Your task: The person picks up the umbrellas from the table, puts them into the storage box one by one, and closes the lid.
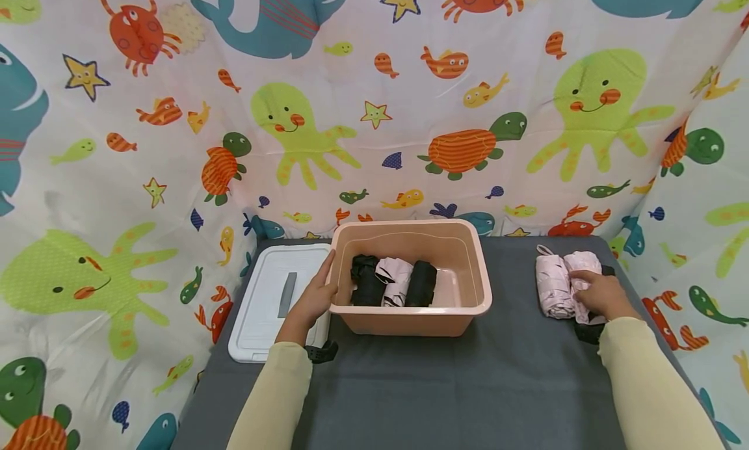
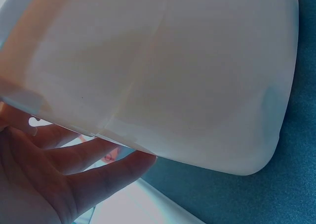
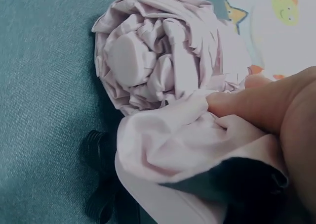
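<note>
Packing folded umbrellas into the pink bin (image 1: 462, 268), pick-up step in hand. Left hand (image 1: 316, 297) rests flat against the bin's left outer wall, fingers (image 2: 106, 172) straight and relaxed, bracing it, gripping nothing; white lid (image 1: 266, 307) lies just beside it on the grey table cover (image 1: 421, 385). Bin already holds three folded umbrellas side by side: black one (image 1: 365, 281), pale pink one (image 1: 398, 281), black one (image 1: 422, 284). Right hand (image 1: 603, 294) is on the table well right of the bin, fingers curled onto the nearer pale pink umbrella (image 1: 585, 274); the wrist view shows a fingertip (image 3: 232, 105) digging into its fabric (image 3: 168, 150), so a grasp looks begun, not lifted yet. A second pink umbrella (image 1: 550, 284) lies touching it on its left, and something black (image 1: 588, 333) sits under the hand, likely another umbrella, can't tell. Next move, as I judge it: close fully round the roll, lift clear of its neighbour, carry left over the rim and set it in the free space on the bin's right side.
</note>
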`<control>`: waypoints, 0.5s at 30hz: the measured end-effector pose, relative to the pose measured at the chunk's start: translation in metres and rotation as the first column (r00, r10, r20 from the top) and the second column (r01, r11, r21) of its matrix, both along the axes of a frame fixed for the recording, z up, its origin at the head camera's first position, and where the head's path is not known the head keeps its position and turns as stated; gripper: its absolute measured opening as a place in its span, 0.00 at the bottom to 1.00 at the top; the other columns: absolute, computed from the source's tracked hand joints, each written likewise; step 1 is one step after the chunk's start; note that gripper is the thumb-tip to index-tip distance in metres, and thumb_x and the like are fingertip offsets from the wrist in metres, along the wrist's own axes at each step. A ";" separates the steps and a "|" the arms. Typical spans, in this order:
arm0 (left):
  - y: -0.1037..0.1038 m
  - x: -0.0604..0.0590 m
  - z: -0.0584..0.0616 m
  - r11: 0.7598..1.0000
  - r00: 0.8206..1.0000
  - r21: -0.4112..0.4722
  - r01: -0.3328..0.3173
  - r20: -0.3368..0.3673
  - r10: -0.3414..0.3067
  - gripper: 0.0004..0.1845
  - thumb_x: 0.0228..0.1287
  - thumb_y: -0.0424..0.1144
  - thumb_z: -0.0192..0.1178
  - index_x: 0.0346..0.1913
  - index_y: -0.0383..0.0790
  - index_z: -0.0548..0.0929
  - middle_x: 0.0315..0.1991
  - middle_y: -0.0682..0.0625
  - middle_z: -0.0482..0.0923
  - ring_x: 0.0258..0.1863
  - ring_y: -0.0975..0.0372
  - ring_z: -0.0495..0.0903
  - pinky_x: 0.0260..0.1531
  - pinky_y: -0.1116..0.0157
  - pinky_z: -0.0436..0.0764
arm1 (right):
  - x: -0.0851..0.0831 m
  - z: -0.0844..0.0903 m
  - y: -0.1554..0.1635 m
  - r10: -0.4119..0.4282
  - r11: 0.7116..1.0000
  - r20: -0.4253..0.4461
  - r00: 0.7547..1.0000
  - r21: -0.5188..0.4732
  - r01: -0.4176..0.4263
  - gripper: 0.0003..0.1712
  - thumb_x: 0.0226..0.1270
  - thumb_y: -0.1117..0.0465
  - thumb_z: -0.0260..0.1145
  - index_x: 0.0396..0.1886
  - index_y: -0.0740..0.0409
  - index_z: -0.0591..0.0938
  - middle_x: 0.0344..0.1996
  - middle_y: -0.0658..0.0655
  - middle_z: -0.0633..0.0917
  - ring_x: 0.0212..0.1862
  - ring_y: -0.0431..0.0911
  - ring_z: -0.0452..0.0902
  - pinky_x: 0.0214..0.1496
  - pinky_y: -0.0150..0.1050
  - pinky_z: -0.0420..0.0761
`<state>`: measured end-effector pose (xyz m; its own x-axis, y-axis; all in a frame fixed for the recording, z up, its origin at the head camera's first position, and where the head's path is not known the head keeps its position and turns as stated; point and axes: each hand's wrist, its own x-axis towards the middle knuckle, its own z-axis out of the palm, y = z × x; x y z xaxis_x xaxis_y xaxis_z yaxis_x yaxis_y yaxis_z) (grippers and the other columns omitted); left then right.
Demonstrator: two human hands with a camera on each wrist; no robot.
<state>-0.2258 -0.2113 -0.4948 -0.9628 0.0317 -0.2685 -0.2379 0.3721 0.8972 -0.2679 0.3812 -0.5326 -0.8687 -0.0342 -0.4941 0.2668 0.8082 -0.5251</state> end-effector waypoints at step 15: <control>0.000 -0.001 -0.003 1.000 1.000 -0.007 -0.011 0.011 0.011 0.41 0.69 0.34 0.45 0.73 0.80 0.45 0.79 0.53 0.44 0.76 0.48 0.51 0.66 0.37 0.57 | 0.011 0.012 0.003 -0.060 0.998 -0.056 0.997 -0.008 0.060 0.39 0.66 0.55 0.57 0.74 0.60 0.58 0.65 0.86 0.50 0.54 0.73 0.56 0.42 0.52 0.73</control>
<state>-0.2268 -0.2114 -0.4977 -0.9600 0.0196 -0.2792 -0.2517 0.3759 0.8918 -0.2574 0.3841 -0.5203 -0.8956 0.0158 -0.4447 0.2848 0.7882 -0.5456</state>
